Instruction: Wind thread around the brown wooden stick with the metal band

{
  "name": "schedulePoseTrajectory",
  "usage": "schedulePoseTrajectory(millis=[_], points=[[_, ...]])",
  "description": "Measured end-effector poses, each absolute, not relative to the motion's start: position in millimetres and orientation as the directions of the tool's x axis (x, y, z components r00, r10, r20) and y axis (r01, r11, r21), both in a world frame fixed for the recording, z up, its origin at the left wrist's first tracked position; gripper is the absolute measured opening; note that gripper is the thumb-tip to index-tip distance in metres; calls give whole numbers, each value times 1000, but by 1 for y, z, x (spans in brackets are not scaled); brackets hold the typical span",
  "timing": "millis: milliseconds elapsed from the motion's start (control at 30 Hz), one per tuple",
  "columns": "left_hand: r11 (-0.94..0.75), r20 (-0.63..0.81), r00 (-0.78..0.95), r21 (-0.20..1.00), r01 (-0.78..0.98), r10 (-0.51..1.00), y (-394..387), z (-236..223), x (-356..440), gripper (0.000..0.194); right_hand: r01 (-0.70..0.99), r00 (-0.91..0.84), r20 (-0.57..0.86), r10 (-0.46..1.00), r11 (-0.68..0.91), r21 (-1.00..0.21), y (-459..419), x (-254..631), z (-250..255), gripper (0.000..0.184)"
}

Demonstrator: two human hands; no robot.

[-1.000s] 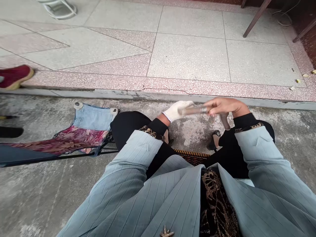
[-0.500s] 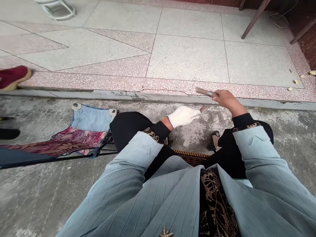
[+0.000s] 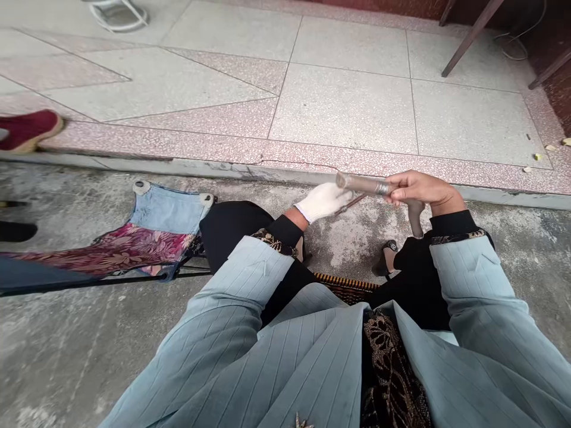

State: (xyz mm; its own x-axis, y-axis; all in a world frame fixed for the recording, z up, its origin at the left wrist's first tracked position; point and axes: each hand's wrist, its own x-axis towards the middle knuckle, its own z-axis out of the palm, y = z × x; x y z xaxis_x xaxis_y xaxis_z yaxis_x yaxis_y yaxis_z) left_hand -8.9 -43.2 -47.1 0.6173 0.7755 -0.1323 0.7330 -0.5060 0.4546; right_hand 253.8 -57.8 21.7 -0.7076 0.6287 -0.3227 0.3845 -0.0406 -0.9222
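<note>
My left hand (image 3: 325, 201), in a white knit glove, has its fingers closed around a thin reddish-brown rod (image 3: 353, 204) that slants up to the right. My bare right hand (image 3: 422, 189) grips a brown wooden-looking handle (image 3: 360, 183) with silver wire wound around it near the fingers. The handle points left, and its end overlaps the glove in view; whether they touch I cannot tell. Below the right palm hangs a grey-brown curved piece (image 3: 416, 219), possibly the other end of the same tool; its join is hidden by the hand.
A low concrete step edge (image 3: 214, 168) with pink-and-grey terrazzo runs across ahead. At left stands a folding seat (image 3: 172, 211) of denim and floral cloth. A red shoe (image 3: 33, 128) rests on the step. A white stool base (image 3: 118, 16) and brown furniture legs (image 3: 468, 41) stand farther back.
My right hand has turned and come lower, bringing the handle nearer the gloved hand. My left hand has shifted slightly left and up; more of the thin rod shows.
</note>
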Motion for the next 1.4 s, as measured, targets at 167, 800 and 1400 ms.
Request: schedulePoseTrajectory(millis=[167, 800, 1400], points=[[-602, -209, 767, 508, 616, 607, -55, -51, 1, 38, 528, -434, -305, 848, -34, -848, -53, 265, 16, 26], [-735, -110, 798, 331, 591, 592, -51, -45, -7, 32, 801, -598, -734, 321, 200, -565, -52, 229, -17, 19], [-705, -105, 778, 363, 609, 619, -63, -42, 7, 37, 741, 26, -186, 982, -144, -656, -37, 256, -7, 24]])
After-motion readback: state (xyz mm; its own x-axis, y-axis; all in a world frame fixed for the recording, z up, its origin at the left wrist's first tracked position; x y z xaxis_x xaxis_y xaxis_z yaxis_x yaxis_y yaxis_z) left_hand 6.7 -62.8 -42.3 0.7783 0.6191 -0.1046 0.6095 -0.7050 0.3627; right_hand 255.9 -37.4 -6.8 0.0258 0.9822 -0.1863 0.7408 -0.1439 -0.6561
